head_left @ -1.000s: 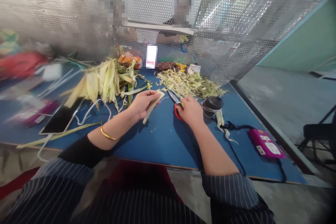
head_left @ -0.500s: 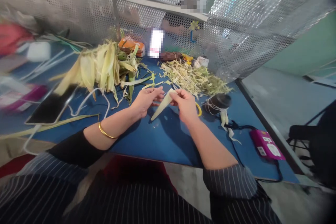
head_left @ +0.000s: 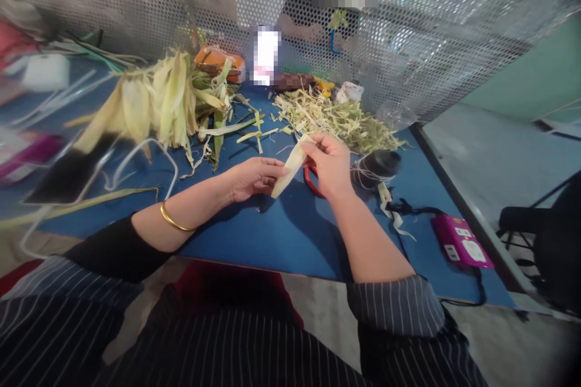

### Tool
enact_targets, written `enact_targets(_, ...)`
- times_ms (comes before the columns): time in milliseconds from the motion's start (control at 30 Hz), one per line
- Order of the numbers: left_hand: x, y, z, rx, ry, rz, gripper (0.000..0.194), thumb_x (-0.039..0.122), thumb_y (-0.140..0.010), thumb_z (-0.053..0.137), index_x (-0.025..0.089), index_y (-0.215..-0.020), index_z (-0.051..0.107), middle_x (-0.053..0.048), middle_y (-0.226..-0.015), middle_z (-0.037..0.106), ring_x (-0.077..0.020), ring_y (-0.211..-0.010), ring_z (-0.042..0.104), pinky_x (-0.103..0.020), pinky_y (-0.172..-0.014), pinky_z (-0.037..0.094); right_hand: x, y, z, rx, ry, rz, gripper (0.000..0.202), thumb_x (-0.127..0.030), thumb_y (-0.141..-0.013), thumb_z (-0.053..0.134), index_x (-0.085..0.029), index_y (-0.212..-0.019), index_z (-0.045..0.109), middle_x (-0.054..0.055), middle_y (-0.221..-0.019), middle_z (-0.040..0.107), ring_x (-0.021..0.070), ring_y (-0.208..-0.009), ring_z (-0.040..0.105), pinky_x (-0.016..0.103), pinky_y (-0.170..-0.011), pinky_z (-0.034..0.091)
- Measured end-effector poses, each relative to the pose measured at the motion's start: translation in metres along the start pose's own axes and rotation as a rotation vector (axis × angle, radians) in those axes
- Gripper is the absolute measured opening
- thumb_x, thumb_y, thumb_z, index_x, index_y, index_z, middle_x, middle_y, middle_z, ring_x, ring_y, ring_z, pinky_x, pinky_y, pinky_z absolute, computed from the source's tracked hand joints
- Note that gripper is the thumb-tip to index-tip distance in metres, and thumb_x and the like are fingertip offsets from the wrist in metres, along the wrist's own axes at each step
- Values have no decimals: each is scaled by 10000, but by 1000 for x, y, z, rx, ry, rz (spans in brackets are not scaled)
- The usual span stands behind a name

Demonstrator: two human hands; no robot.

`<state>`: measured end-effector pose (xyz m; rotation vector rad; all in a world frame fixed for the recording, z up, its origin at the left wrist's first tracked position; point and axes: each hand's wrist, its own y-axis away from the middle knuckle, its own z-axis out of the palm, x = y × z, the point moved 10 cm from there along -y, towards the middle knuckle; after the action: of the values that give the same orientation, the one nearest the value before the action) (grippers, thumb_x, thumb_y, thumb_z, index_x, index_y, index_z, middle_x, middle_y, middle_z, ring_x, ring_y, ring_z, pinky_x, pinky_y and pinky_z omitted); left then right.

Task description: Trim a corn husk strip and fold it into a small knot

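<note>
We hold a pale strip at the centre of the frame, over a blue table; our right hand pinches its upper end between thumb and fingers, and our left hand has its fingertips closed on the lower part. The hands are near each other, with the strip slanting between them. Under our right hand a red loop shows on the table, just left of the black spool wound with thread. The surface is crowded toward its far side: husks heaped at upper left, shreds spread at upper centre, and between and behind them an orange pack and a bright phone standing upright. At the left edge things are blurred, but a dark panel seems to lie there beside a white cord. A magenta box sits at lower right with a black cord. Beyond the table, perforated mesh crosses the top, a person's arm showing through it; at right we see grey floor, a green wall and a dark chair.
</note>
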<state>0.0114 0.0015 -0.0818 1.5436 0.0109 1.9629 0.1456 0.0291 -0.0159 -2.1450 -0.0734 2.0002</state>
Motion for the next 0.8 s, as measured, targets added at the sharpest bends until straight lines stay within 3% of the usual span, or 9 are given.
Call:
enact_targets(200, 14, 3, -11, 146, -212, 148, 166, 221, -644, 754, 156, -618, 604, -4, -561, 544, -72, -486, 466, -219, -450, 354, 7, -2, 1, -12, -20, 0, 131, -267, -724, 644, -199, -833, 669, -25, -612, 608, 97, -501, 521, 241, -489, 433)
enact_targets(400, 3, 5, 5, -18, -243, 56, 197, 233, -611, 758, 183, -724, 605, -3, -608, 630, -114, -517, 564, -273, -531, 466, 11, -5, -5, 45, -68, -49, 120, -262, -690, 680, -201, -791, 701, -31, -609, 617, 95, -475, 506, 242, -455, 431)
enact_targets(667, -1, 3, -1, 32, -413, 20, 71, 222, -579, 731, 176, -597, 680, 17, -464, 507, -84, -423, 426, -257, -458, 362, 5, -9, -21, 162, -21, -132, 49, -220, -720, 657, -205, -756, 687, -41, -576, 591, 87, -445, 482, 238, -442, 415)
enact_targets(800, 4, -1, -15, 157, -486, 75, 85, 226, -635, 663, 180, -571, 633, 10, -472, 508, -75, -366, 377, -264, -426, 317, -10, -5, -22, 172, 63, -234, 65, -240, -759, 648, -214, -798, 693, -19, -636, 627, 111, -489, 529, 267, -476, 457)
